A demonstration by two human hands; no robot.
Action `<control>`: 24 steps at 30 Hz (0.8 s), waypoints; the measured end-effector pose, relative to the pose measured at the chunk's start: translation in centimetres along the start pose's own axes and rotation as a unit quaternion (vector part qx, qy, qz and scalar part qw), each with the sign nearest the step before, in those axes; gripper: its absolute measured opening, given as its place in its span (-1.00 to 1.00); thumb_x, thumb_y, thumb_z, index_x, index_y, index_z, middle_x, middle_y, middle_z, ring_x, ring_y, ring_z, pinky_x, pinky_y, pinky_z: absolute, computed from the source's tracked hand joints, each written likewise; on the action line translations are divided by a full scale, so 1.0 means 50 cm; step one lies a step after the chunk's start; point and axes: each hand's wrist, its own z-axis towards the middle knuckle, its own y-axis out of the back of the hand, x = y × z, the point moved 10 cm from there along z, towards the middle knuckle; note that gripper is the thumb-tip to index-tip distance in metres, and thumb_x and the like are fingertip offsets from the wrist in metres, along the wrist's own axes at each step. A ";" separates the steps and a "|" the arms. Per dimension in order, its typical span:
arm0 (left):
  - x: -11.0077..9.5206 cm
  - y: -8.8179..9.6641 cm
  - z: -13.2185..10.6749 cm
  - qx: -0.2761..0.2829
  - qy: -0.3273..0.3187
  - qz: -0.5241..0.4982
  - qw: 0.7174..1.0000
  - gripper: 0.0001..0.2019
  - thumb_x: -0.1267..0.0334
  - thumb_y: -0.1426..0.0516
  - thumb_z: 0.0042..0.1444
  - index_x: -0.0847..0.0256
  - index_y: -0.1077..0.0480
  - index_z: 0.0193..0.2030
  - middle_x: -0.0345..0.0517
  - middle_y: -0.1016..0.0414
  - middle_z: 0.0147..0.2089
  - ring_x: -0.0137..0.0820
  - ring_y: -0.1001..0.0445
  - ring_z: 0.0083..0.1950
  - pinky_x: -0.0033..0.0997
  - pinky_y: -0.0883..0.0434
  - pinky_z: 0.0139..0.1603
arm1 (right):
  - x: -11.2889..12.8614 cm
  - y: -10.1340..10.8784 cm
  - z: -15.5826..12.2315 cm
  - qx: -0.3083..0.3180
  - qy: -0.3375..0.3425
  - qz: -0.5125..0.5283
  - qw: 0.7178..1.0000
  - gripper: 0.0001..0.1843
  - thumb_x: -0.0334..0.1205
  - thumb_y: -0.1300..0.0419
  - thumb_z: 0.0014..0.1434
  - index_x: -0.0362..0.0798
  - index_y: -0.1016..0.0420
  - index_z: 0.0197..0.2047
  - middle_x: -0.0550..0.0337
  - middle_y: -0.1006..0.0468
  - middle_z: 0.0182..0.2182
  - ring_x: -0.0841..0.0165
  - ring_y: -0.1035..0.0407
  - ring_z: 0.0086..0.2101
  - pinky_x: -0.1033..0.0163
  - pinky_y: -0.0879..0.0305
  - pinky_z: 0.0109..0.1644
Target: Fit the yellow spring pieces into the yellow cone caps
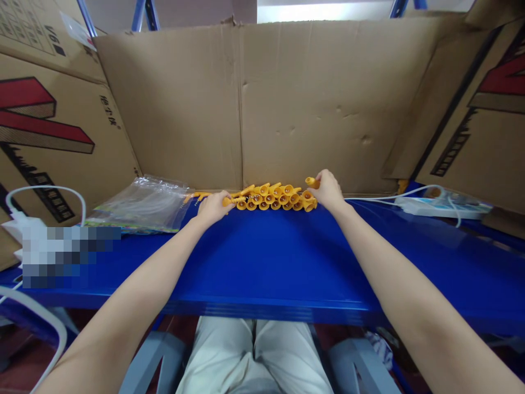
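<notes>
Several yellow plastic pieces with round, cup-shaped ends (266, 200) lie stacked in rows at the back of the blue table, cups facing me. Small shiny spots show inside some cups. At the left end of the stack, my left hand (214, 208) is closed on a yellow cup-ended piece (228, 202). My right hand (328, 189) pinches another such piece (310, 181) just above the stack's right end, its cup pointing left. More thin yellow parts (200, 195) stick out behind my left hand. Fingers partly hide both held pieces.
A cardboard wall (311, 104) stands right behind the stack, with printed cartons (45, 137) at the sides. Clear plastic bags (141, 205) lie at left. A white power strip (447, 208) with cables sits at right. The blue table's (270, 262) front edge is near my lap.
</notes>
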 end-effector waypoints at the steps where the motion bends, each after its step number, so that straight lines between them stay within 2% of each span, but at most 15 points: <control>1: -0.011 0.001 -0.004 0.002 -0.006 -0.004 1.000 -0.73 0.11 -0.12 0.09 0.10 -0.43 -0.08 -0.11 -0.58 -0.31 -0.25 -0.52 -0.18 -0.38 -0.34 -0.20 | 0.034 -0.006 -0.003 0.020 0.038 0.002 0.999 -0.65 -0.29 -0.23 0.08 -0.10 -0.33 -0.04 -0.05 -0.43 -0.06 0.18 -0.36 -0.08 0.17 -0.27 -0.06; 4: -0.040 -0.001 -0.013 0.017 -0.024 -0.017 0.999 -0.72 0.17 -0.13 0.04 0.10 -0.44 -0.08 -0.17 -0.57 -0.40 -0.27 -0.52 -0.23 -0.39 -0.34 -0.23 | 0.130 -0.053 -0.035 0.145 0.159 -0.003 0.977 -0.69 -0.29 -0.31 0.00 -0.08 -0.43 -0.14 0.02 -0.50 -0.15 0.21 -0.40 -0.15 0.21 -0.29 -0.11; 6: -0.056 -0.008 -0.017 0.033 -0.043 -0.024 0.998 -0.71 0.17 -0.12 0.03 0.10 -0.45 -0.08 -0.18 -0.57 -0.41 -0.29 -0.53 -0.26 -0.39 -0.34 -0.25 | 0.173 -0.092 -0.070 0.232 0.213 -0.007 0.949 -0.73 -0.25 -0.33 0.00 -0.05 -0.48 -0.18 0.10 -0.54 -0.23 0.24 -0.42 -0.22 0.23 -0.29 -0.15; 7: -0.061 -0.012 -0.019 0.041 -0.052 -0.027 0.997 -0.71 0.16 -0.12 0.03 0.11 -0.45 -0.08 -0.19 -0.57 -0.41 -0.29 -0.53 -0.27 -0.40 -0.34 -0.26 | 0.188 -0.106 -0.085 0.257 0.230 -0.011 0.939 -0.75 -0.24 -0.32 0.02 -0.05 -0.50 -0.19 0.11 -0.56 -0.25 0.25 -0.43 -0.24 0.23 -0.29 -0.17; 11: -0.072 -0.027 -0.022 0.055 -0.076 -0.013 0.996 -0.71 0.16 -0.12 0.02 0.09 -0.46 -0.10 -0.17 -0.59 -0.37 -0.27 -0.54 -0.25 -0.38 -0.35 -0.25 | 0.213 -0.132 -0.112 0.263 0.261 -0.017 0.929 -0.74 -0.20 -0.27 0.10 -0.07 -0.52 -0.12 0.05 -0.58 -0.19 0.22 -0.44 -0.20 0.23 -0.30 -0.16; 19: -0.075 -0.032 -0.022 0.056 -0.082 0.005 0.995 -0.68 0.15 -0.12 0.01 0.09 -0.47 -0.08 -0.10 -0.60 -0.28 -0.23 -0.54 -0.20 -0.33 -0.36 -0.23 | 0.205 -0.151 -0.114 0.271 0.265 -0.016 0.925 -0.72 -0.24 -0.29 0.08 -0.05 -0.53 -0.10 0.09 -0.59 -0.19 0.25 -0.45 -0.18 0.24 -0.33 -0.13; 24: -0.072 -0.031 -0.023 0.059 -0.076 -0.013 0.995 -0.67 0.15 -0.12 0.00 0.09 -0.47 -0.07 -0.10 -0.59 -0.31 -0.23 -0.53 -0.23 -0.31 -0.37 -0.21 | 0.194 -0.151 -0.106 0.258 0.255 -0.038 0.931 -0.74 -0.26 -0.28 0.10 -0.09 -0.53 -0.10 0.00 -0.57 -0.13 0.17 -0.45 -0.14 0.19 -0.33 -0.10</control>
